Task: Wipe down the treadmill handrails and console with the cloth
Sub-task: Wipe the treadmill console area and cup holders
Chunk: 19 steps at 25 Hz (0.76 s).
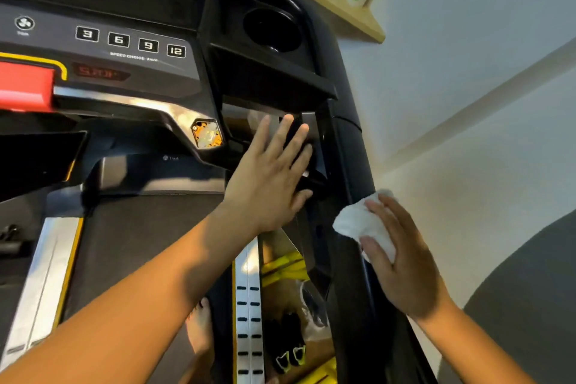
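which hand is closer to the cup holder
Left. The left hand sits below the cup holder, fingers straight beside the console; the right hand is farther down, holding the white cloth against the handrail.

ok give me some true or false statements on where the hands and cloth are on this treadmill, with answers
1. The right hand holds the white cloth. True.
2. The left hand is curled into a fist. False: its fingers are straight, laid against the black frame below the console.
3. A bottle stands in the cup holder. False: nothing shows inside it.
4. The speed buttons read 3, 6, 9, 12. True.
5. The cloth lies on the red button. False: it is pressed against the right handrail.
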Tool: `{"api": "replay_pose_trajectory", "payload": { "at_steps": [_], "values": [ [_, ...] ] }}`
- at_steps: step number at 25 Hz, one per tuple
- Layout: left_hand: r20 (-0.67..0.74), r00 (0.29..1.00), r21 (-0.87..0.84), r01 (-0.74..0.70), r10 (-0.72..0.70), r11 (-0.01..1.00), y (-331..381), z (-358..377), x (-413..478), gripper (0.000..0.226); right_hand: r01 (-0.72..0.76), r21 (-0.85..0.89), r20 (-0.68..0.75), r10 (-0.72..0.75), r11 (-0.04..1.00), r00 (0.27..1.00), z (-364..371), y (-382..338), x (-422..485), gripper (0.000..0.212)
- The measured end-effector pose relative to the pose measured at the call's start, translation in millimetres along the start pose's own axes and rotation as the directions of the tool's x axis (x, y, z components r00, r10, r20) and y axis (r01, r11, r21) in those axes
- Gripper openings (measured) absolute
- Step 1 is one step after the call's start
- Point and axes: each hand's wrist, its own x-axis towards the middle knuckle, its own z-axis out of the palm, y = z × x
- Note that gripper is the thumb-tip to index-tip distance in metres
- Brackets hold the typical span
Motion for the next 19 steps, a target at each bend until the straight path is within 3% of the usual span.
{"api": "replay_pose_trajectory", "payload": {
  "at_steps": [3, 5, 7, 9, 11, 13, 19],
  "values": [
    [0.029, 0.998, 0.005, 0.05, -0.05, 0.999, 21, 15, -31, 0.081, -0.1, -0.182, -0.11, 0.081, 0.978, 0.991, 14, -10, 73, 0.057],
    [0.032, 0.996, -0.004, 0.081, -0.081, 0.997, 28, 20, -39, 0.087, -0.054, -0.441, -0.098, 0.011, 0.896, 0.995, 24, -27, 134, 0.055],
    [0.018, 0.996, -0.018, 0.086, -0.085, 0.996, 28, 18, -39, 0.086, 0.005, -0.564, -0.053, -0.042, 0.826, 0.998, 30, -37, 163, 0.056],
    [-0.002, 0.999, -0.011, 0.049, -0.049, 0.999, 24, 19, -41, 0.084, 0.073, -0.551, -0.063, -0.128, 0.831, 0.99, 34, -36, 145, 0.05],
    [-0.002, 1.0, -0.04, -0.005, 0.005, 0.999, 17, 22, -48, 0.082, 0.136, -0.418, -0.045, -0.17, 0.898, 0.984, 30, -30, 99, 0.048],
    [-0.008, 1.0, -0.077, 0.0, -0.001, 0.997, 17, 27, -54, 0.087, 0.118, -0.301, 0.055, -0.106, 0.946, 0.993, 20, -24, 83, 0.054],
    [-0.043, 0.998, -0.124, 0.03, -0.035, 0.992, 26, 27, -57, 0.08, 0.056, -0.474, 0.08, -0.021, 0.879, 0.997, 32, -42, 138, 0.048]
  ]
}}
